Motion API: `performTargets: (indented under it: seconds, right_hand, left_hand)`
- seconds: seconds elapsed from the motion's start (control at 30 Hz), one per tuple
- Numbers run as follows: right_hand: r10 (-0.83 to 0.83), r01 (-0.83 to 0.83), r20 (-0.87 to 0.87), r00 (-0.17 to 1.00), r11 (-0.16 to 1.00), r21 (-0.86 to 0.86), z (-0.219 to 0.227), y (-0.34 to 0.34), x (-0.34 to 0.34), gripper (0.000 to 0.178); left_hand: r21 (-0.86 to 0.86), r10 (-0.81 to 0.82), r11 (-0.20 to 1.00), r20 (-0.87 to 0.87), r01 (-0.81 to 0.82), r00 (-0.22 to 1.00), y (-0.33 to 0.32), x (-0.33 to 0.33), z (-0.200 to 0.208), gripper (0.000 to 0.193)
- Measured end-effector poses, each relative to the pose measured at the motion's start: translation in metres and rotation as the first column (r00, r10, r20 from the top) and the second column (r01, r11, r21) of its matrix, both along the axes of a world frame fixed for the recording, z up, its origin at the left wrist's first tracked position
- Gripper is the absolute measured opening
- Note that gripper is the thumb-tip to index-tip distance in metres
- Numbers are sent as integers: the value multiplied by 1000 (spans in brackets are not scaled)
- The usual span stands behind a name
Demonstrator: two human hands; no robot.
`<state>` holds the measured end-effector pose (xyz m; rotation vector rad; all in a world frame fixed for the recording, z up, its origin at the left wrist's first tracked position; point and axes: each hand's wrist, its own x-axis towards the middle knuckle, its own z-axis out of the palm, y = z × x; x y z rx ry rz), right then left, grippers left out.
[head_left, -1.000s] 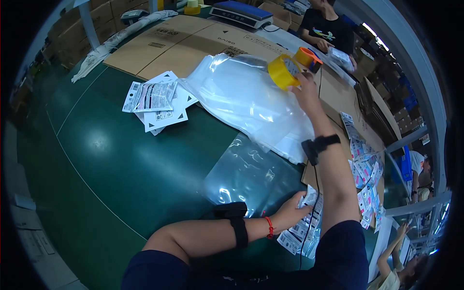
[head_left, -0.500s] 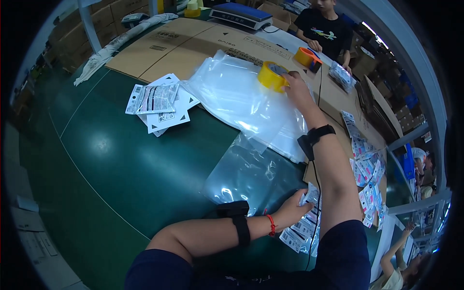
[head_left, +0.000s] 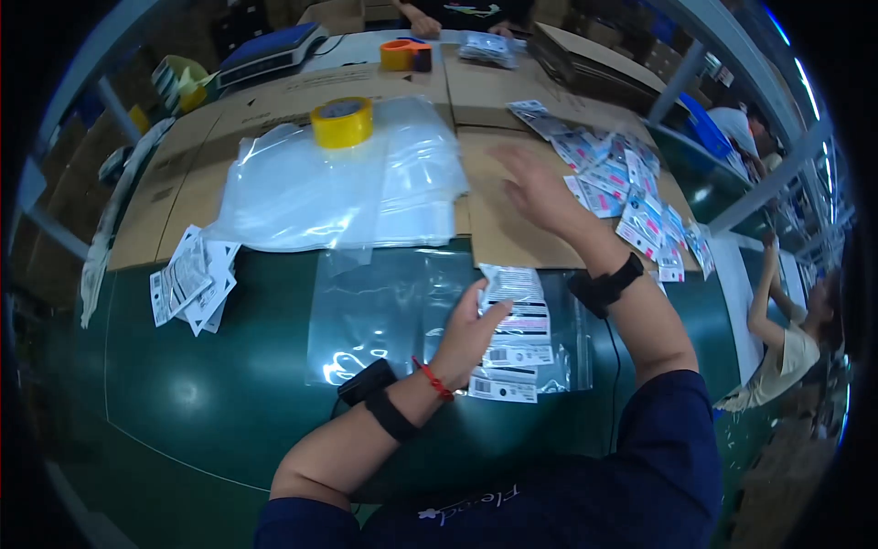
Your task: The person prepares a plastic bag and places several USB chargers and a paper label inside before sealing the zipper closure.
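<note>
My left hand is closed on a few small printed packets, white with black and pink print, overlapping one another. These are over a large clear plastic bag that lies flat on the green table. My right hand is over the cardboard, slightly blurred, with its thumb and fingers apart and nothing in it. To its right spreads a loose heap of similar packets. A roll of yellow tape sits on a stack of clear plastic bags, away from both hands.
White cards with a packet on top lie at the left. Flat cardboard covers the table's far part. Beyond are a scale, an orange tape dispenser, a bagged bundle and folded cartons. A person's hands are across the table.
My right hand has let go of the yellow tape, which stays on the bag stack, and moved right toward the packet heap. My left hand still holds its packets. The view has turned rightward.
</note>
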<state>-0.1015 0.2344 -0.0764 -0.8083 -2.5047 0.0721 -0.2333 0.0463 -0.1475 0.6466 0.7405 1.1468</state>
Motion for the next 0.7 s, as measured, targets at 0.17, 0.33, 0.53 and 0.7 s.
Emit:
performTargets:
  seconds: [0.17,0.33,0.53,0.7]
  right_hand:
    - [-443,508,259,859,800,-319,-1,-10,97,47]
    - [-477,501,173,862,854,-142,-40,-53,96,50]
    - [-204,201,-8,979,970,-139,18,-24,109,57]
    - [-158,246,252,955,895,-372,-2,-52,144,63]
  left_hand:
    - [-63,-42,997,-44,39,998,2,-3,19,47]
    - [-36,-30,999,-115,26,993,1,-7,24,47]
    - [1,-7,1000,-115,7,993,9,-4,31,46]
    - [-25,-17,1000,-117,14,993,-6,0,26,47]
